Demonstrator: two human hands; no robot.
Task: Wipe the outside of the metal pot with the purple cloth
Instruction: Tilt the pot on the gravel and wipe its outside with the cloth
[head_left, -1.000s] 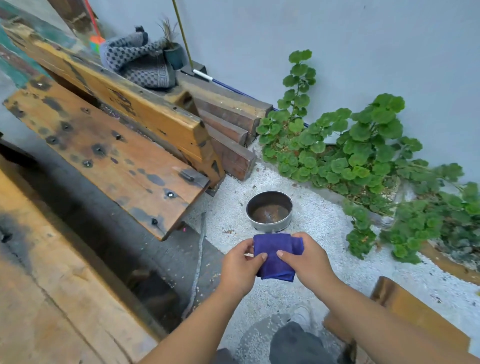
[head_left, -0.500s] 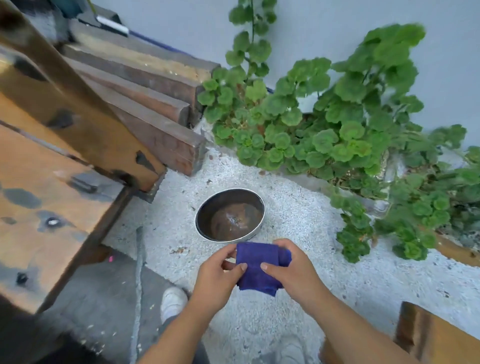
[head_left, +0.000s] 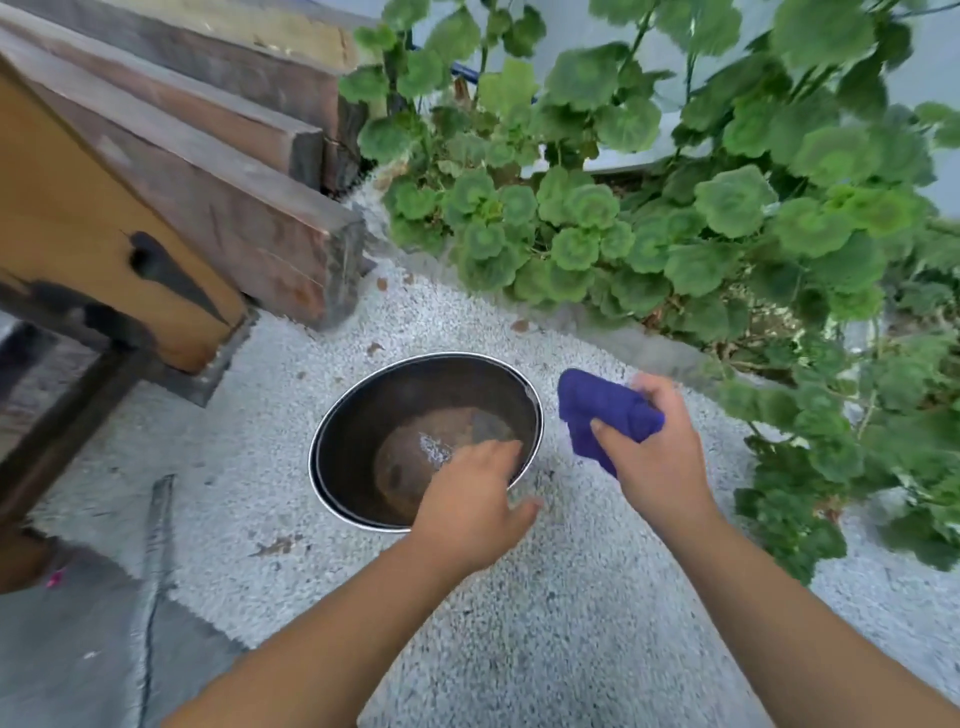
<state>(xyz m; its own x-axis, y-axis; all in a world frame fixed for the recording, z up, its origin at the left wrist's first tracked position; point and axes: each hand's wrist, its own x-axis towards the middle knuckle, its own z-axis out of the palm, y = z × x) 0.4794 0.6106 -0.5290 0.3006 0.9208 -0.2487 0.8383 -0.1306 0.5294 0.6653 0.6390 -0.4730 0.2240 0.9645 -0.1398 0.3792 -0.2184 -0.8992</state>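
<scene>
The round metal pot (head_left: 358, 431) stands on white gravel, its inside dark with a brown, wet-looking bottom. My left hand (head_left: 470, 501) hovers over its near right rim; the fingers reach inside and the thumb sticks out on the outer side. I cannot see a firm grip, and the hand is blurred. Just right of the pot and slightly above the ground, my right hand (head_left: 657, 465) grips the bunched purple cloth (head_left: 597, 410). The cloth is apart from the pot's wall.
Stacked wooden beams (head_left: 234, 208) and an orange-brown wooden bench (head_left: 78, 234) stand close on the left. Leafy green plants (head_left: 675, 218) crowd the back and right side. White gravel (head_left: 519, 623) spreads toward me, with a grey concrete strip (head_left: 78, 649) at lower left.
The view has come much closer to the pot. My left hand let go of the cloth and moved over the pot's rim. My right hand carried the cloth to the pot's right.
</scene>
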